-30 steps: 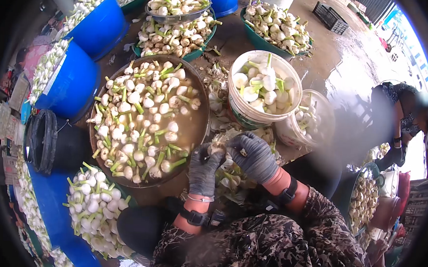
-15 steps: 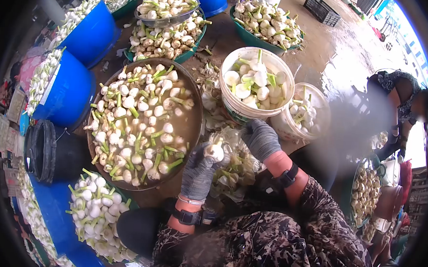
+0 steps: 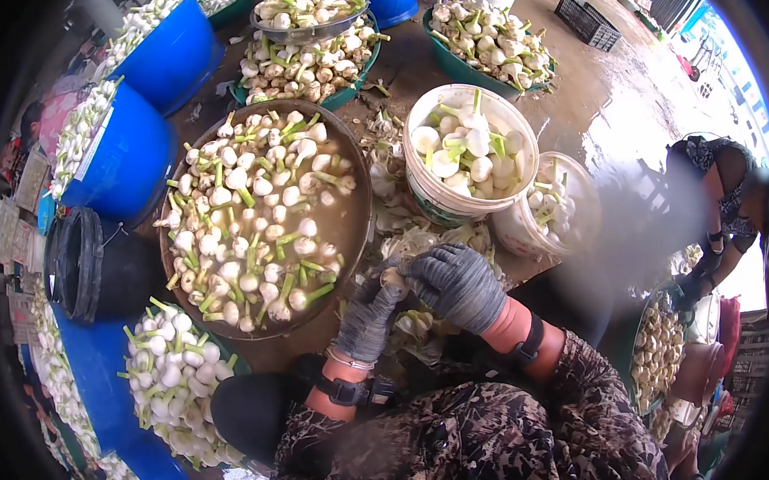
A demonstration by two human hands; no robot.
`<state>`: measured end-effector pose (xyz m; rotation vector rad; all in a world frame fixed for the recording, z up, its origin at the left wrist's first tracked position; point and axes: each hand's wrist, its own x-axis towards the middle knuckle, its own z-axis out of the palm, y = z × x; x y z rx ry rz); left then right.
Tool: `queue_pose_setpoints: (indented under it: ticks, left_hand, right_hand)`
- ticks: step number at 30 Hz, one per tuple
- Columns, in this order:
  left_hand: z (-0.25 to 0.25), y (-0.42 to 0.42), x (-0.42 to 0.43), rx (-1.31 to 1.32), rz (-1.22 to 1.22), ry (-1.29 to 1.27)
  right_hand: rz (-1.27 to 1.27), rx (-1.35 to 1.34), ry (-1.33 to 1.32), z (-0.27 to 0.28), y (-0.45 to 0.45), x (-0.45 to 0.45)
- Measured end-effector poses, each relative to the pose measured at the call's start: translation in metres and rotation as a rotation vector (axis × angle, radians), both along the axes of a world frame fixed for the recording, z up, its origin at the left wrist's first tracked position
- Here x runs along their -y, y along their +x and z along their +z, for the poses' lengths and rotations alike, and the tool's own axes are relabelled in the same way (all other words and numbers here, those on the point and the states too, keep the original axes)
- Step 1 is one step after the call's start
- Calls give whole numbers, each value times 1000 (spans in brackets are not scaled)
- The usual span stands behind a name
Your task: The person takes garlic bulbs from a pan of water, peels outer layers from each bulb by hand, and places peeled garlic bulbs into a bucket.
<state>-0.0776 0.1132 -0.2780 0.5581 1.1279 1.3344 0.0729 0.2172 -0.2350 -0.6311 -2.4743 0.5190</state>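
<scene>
My left hand (image 3: pixel 367 318), in a grey knit glove, grips a garlic bulb (image 3: pixel 392 279) over the floor between the basin and my lap. Fingers of my gloved right hand (image 3: pixel 458 286) are closed on the same bulb from the right; their tips are partly hidden. Below both hands lies a heap of papery garlic skins (image 3: pixel 415 327). To the left, a wide round basin (image 3: pixel 354 277) holds many garlic bulbs with green stems in murky water. Beyond my right hand stands a white bucket (image 3: pixel 421 180) with peeled-looking garlic bulbs in it.
A second white bucket (image 3: pixel 522 233) with garlic stands beside the first. Green tubs (image 3: pixel 451 63) heaped with garlic are farther back. Blue tubs (image 3: pixel 131 156) and a black bucket (image 3: pixel 79 265) line the left. Another person (image 3: pixel 720 182) bends over at the right. A black crate (image 3: pixel 588 22) lies behind.
My right hand has moved left and down, from beside the white bucket to the bulb in my left hand. The view has shifted slightly.
</scene>
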Motion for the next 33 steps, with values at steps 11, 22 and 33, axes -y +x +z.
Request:
queue_pose_setpoints:
  ticks: [11, 22, 33]
  left_hand:
    - [-1, -3, -3, -275, -234, 219]
    - [0, 0, -4, -518, 58, 165]
    - [-22, -16, -8, 767, 320, 47]
  right_hand:
    - [-229, 48, -375, -7, -1, 7]
    - [-274, -71, -1268, -41, -7, -3]
    - [-251, 34, -972, -56, 10, 30]
